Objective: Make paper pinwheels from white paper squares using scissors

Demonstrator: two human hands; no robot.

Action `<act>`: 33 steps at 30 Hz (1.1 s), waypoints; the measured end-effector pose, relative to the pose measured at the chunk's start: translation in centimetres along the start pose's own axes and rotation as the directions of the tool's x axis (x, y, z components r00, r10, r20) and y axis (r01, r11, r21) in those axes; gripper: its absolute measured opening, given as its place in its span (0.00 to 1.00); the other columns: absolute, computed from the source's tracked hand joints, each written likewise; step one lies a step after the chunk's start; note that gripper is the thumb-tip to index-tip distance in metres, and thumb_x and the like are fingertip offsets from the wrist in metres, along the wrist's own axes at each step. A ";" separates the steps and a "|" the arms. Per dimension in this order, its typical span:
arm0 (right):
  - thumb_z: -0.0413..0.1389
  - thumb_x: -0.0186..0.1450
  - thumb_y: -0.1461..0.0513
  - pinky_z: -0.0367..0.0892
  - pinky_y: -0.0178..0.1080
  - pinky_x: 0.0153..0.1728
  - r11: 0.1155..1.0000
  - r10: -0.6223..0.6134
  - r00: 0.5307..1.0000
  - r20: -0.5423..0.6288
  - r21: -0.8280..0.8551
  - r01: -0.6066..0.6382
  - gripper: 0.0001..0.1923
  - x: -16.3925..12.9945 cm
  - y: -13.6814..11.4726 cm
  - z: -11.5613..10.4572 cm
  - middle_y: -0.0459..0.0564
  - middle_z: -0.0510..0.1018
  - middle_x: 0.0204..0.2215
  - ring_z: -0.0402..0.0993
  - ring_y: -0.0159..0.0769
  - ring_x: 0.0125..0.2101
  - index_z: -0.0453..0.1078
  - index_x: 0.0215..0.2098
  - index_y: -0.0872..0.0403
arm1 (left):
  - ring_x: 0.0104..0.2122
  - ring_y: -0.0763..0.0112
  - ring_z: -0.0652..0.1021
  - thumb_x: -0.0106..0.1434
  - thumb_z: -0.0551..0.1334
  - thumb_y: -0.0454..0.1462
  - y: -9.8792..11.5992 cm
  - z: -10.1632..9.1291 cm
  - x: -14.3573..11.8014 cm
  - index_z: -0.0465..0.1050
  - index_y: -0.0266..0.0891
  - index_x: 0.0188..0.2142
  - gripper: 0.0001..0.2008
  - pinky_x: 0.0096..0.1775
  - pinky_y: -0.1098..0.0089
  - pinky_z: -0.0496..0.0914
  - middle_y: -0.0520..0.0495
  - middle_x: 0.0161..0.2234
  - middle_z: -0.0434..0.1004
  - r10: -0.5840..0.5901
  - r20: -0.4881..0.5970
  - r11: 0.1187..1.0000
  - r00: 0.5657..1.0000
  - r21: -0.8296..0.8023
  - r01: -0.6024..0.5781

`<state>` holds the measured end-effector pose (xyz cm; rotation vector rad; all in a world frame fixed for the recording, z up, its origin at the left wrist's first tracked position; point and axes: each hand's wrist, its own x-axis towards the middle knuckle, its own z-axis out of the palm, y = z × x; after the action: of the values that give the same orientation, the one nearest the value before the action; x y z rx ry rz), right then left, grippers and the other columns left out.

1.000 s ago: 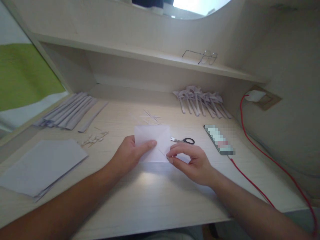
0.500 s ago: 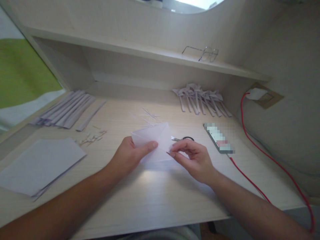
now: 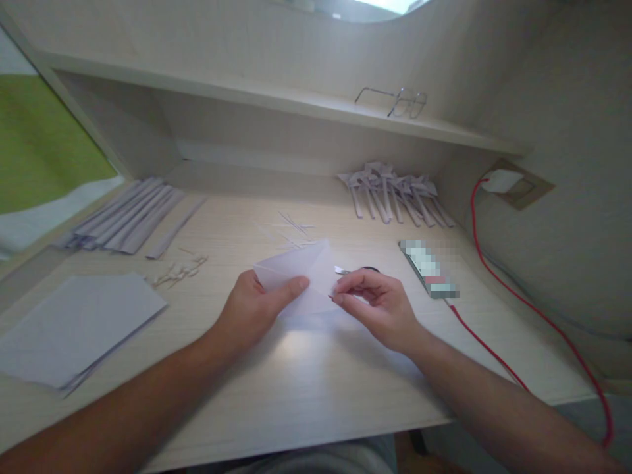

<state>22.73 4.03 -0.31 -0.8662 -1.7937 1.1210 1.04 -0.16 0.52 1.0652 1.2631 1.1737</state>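
Observation:
A white sheet of paper (image 3: 306,268) is held just above the wooden desk (image 3: 306,382) at its middle. My left hand (image 3: 251,309) grips the sheet's left side, thumb on top. My right hand (image 3: 380,306) pinches the sheet's right lower corner between thumb and forefinger. The sheet is tilted, its far edge raised. Small scissors (image 3: 358,270) with black handles lie right behind my right hand, partly hidden by it.
A stack of white sheets (image 3: 74,326) lies at the left front. Folded paper strips (image 3: 131,216) lie at the back left, finished folded pieces (image 3: 395,194) at the back right. A phone (image 3: 428,268) and red cable (image 3: 523,303) are on the right. Glasses (image 3: 395,102) rest on the shelf.
The sheet went from flat and square-on to tilted, its far edge lifted. My right hand moved slightly up and left along the sheet's corner, covering more of the scissors.

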 end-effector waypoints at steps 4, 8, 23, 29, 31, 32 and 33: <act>0.66 0.61 0.66 0.72 0.36 0.36 1.000 -0.005 1.000 -0.013 -0.002 0.005 0.02 0.0 0.0 0.0 0.48 0.82 0.30 0.77 0.34 0.32 0.78 0.33 0.54 | 0.36 0.61 0.81 0.58 0.72 0.46 -0.3 0.1 0.0 0.82 0.35 0.42 0.19 0.38 0.66 0.74 0.43 0.39 0.86 0.002 -0.022 1.000 1.000 0.003 -0.002; 0.65 0.61 0.66 0.72 0.36 0.35 1.000 -0.014 1.000 -0.023 -0.001 0.014 0.02 0.2 0.0 0.0 0.48 0.82 0.29 0.77 0.33 0.31 0.78 0.33 0.54 | 0.32 0.63 0.80 0.58 0.72 0.47 -0.5 0.3 -0.1 0.82 0.34 0.38 0.17 0.34 0.68 0.72 0.44 0.35 0.85 0.007 -0.038 1.000 0.999 0.030 -0.006; 0.69 0.58 0.66 0.75 0.36 0.35 0.984 0.039 0.998 -0.056 0.178 -0.028 0.12 0.3 0.0 0.4 0.44 0.79 0.31 0.79 0.31 0.31 0.72 0.37 0.51 | 0.31 0.65 0.79 0.56 0.72 0.47 -0.6 0.1 0.0 0.82 0.35 0.36 0.17 0.33 0.68 0.72 0.45 0.33 0.85 0.010 -0.080 0.996 0.997 0.084 -0.004; 0.70 0.59 0.62 0.73 0.37 0.32 0.979 0.138 0.989 0.058 0.145 -0.146 0.18 0.0 0.2 0.1 0.44 0.82 0.26 0.80 0.34 0.28 0.69 0.43 0.50 | 0.33 0.63 0.81 0.56 0.72 0.46 -0.3 -0.1 0.2 0.83 0.35 0.39 0.17 0.36 0.68 0.73 0.44 0.37 0.86 0.006 -0.038 0.997 0.999 0.078 -0.003; 0.70 0.59 0.59 0.72 0.37 0.32 0.982 0.144 0.989 0.029 0.116 -0.146 0.17 0.2 0.1 -0.2 0.46 0.82 0.28 0.80 0.35 0.29 0.69 0.41 0.51 | 0.31 0.64 0.80 0.56 0.71 0.45 -0.4 -0.2 0.4 0.83 0.35 0.37 0.16 0.33 0.69 0.72 0.44 0.35 0.85 -0.028 0.023 0.991 0.999 0.131 0.025; 0.70 0.60 0.58 0.72 0.37 0.33 0.987 0.124 0.992 -0.002 0.106 -0.123 0.16 0.3 0.1 -0.3 0.47 0.82 0.31 0.80 0.35 0.32 0.70 0.40 0.51 | 0.30 0.65 0.80 0.56 0.71 0.44 -0.5 -0.2 0.5 0.82 0.35 0.36 0.15 0.31 0.70 0.71 0.45 0.33 0.85 -0.053 0.069 0.985 0.996 0.169 0.041; 0.69 0.60 0.57 0.72 0.37 0.35 0.991 0.096 0.995 -0.030 0.100 -0.093 0.15 0.3 0.0 -0.4 0.48 0.82 0.34 0.79 0.35 0.34 0.70 0.40 0.51 | 0.28 0.66 0.79 0.56 0.71 0.43 -0.6 -0.2 0.5 0.82 0.35 0.35 0.13 0.30 0.71 0.69 0.46 0.31 0.84 -0.081 0.126 0.977 0.989 0.206 0.053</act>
<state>22.95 4.49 -0.15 -0.9136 -1.6694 1.2374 0.80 0.28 -0.19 1.2195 1.3225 0.9213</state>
